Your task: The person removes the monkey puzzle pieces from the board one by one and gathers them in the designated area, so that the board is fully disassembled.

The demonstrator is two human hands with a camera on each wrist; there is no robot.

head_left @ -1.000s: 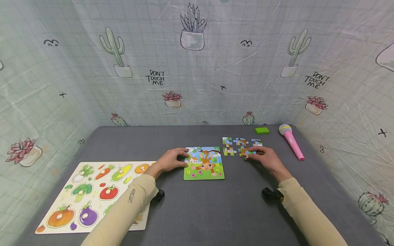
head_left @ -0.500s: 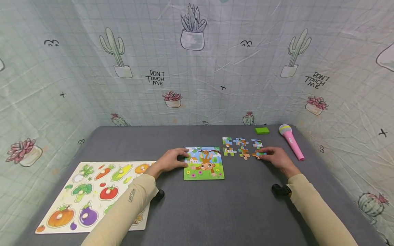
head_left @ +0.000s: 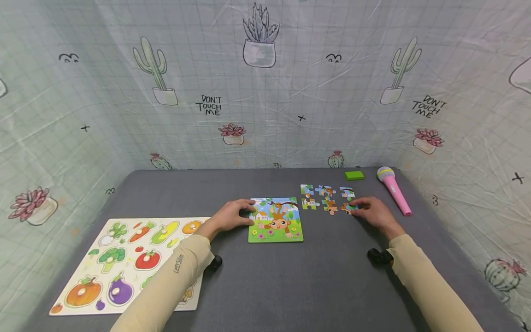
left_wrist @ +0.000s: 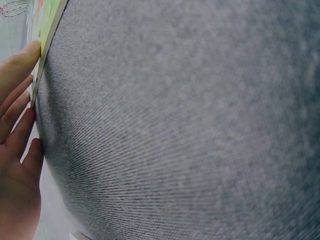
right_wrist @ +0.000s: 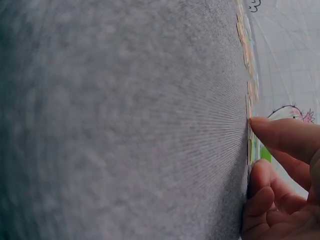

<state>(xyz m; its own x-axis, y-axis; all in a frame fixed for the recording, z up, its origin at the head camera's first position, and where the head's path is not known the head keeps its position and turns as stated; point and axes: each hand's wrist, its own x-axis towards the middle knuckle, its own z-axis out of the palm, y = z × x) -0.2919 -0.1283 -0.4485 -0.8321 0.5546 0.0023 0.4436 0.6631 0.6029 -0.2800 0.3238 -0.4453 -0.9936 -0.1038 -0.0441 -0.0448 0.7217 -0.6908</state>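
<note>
My left hand [head_left: 229, 216] lies at the left side of a square monkey picture puzzle board [head_left: 275, 220], its thumb and fingertips touching that edge. The left wrist view shows the thumb [left_wrist: 25, 62] against the board's edge and the other fingers extended beyond it. My right hand [head_left: 375, 214] pinches a small jigsaw piece [head_left: 347, 209] between thumb and index finger, low at the table; its other fingers are curled in the right wrist view. Several loose pieces lie beside it in two rows, among them a brown monkey piece [head_left: 330, 206] and a house piece [head_left: 309, 204].
A white vegetable peg puzzle board [head_left: 95, 263] lies at the left, partly under the left forearm. Behind the loose pieces sits a green block [head_left: 354, 175]. A pink toy microphone [head_left: 396, 193] lies at the right. Patterned cloth walls [head_left: 265, 110] surround the grey table [head_left: 290, 286].
My right hand has moved right, from the brown monkey piece to the piece at the end of the row, then stayed there. The left hand has kept its place.
</note>
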